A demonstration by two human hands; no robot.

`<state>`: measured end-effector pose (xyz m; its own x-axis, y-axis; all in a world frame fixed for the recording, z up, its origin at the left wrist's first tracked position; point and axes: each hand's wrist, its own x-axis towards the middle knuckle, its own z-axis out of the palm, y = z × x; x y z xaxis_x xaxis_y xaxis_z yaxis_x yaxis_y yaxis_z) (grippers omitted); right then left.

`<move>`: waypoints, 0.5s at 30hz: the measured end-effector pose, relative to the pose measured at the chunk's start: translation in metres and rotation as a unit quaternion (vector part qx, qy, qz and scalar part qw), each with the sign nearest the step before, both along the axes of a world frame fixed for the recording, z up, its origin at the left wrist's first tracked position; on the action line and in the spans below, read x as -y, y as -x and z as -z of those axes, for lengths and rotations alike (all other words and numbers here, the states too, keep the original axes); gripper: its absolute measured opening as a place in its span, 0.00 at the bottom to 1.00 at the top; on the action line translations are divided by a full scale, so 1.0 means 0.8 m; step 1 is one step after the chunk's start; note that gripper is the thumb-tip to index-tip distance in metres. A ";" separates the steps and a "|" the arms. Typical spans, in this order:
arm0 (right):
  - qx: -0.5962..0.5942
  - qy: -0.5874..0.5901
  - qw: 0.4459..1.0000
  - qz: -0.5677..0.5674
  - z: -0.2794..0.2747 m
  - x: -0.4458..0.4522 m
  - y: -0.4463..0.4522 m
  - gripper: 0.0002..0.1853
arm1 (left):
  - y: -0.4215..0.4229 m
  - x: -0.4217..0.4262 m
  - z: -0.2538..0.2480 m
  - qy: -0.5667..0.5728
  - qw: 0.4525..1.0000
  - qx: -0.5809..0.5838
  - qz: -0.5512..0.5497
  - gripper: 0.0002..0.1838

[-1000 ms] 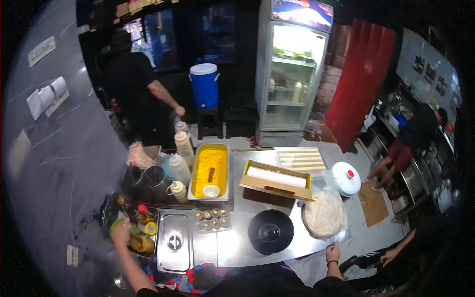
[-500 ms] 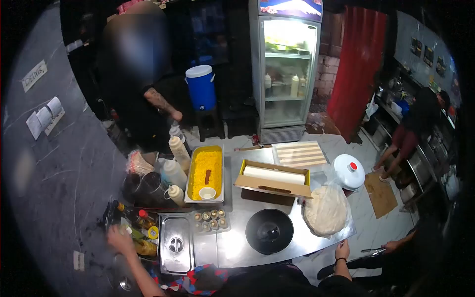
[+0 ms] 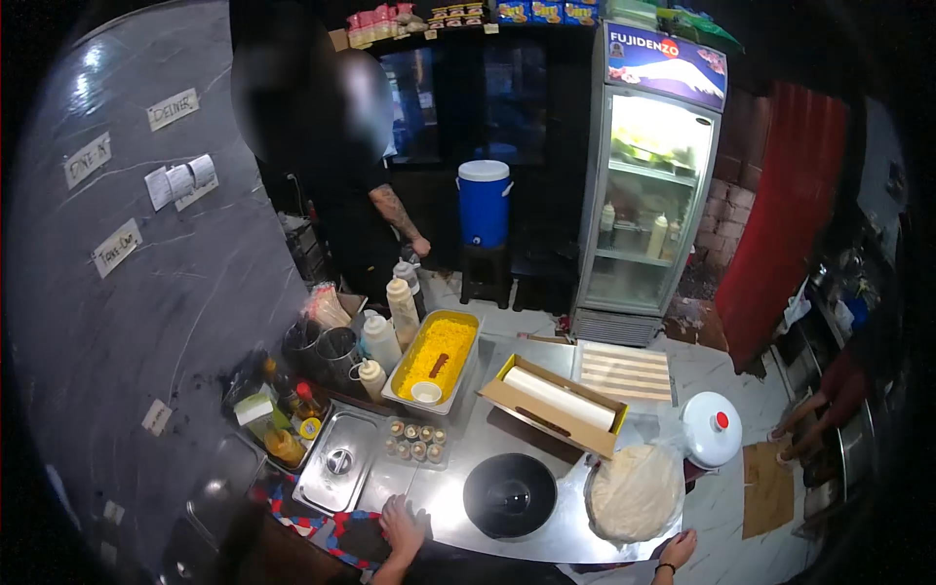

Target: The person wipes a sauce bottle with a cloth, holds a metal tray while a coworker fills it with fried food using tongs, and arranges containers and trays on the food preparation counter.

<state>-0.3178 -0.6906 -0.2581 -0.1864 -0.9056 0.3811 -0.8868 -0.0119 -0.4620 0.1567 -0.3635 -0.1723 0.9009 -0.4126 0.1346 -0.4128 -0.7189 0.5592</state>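
My left hand (image 3: 403, 526) lies at the front edge of the steel table (image 3: 429, 487), fingers spread and nothing held. Beside it is a red, blue and black patterned cloth (image 3: 336, 531). The lidded steel pan (image 3: 336, 460) and a clear tray of small filled cups (image 3: 416, 441) are just beyond. My right hand (image 3: 678, 551), with a dark wristband, is at the table's front right corner, its fingers curled at the edge. Close to it sits a pale, plastic-covered round mound (image 3: 636, 494). Between my hands stands a black bowl (image 3: 510, 495).
A pan of yellow rice (image 3: 436, 362), squeeze bottles (image 3: 402, 310) and an open box with a white roll (image 3: 554, 403) stand on the table. At left are sauce bottles (image 3: 285, 447). A person (image 3: 341, 195) stands beyond; another is at far right. A lidded white container (image 3: 712, 429) stands right.
My left hand has left the sauce bottles and moved right to the table's front edge. The view has shifted up and left. My right hand stays by the right corner.
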 end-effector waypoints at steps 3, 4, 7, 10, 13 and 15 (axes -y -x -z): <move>0.006 -0.028 0.999 -0.017 0.012 0.030 0.005 0.07 | 0.016 0.020 0.048 -0.053 0.989 0.057 -0.122 0.34; 0.003 -0.039 0.999 -0.024 0.017 0.038 0.005 0.06 | 0.015 0.028 0.054 -0.052 0.989 0.058 -0.128 0.34; 0.011 -0.065 0.998 -0.022 0.032 0.050 0.002 0.07 | 0.020 0.049 0.058 -0.064 0.976 0.052 -0.202 0.35; 0.018 -0.062 0.998 -0.019 0.039 0.044 0.002 0.09 | 0.025 0.063 0.059 -0.085 0.965 0.106 -0.224 0.33; 0.052 -0.077 0.996 -0.011 0.026 0.041 -0.003 0.10 | 0.027 0.071 0.047 -0.091 0.966 0.082 -0.228 0.34; 0.047 -0.085 0.995 -0.014 0.031 0.045 0.002 0.10 | 0.025 0.070 0.052 -0.109 0.963 0.085 -0.233 0.34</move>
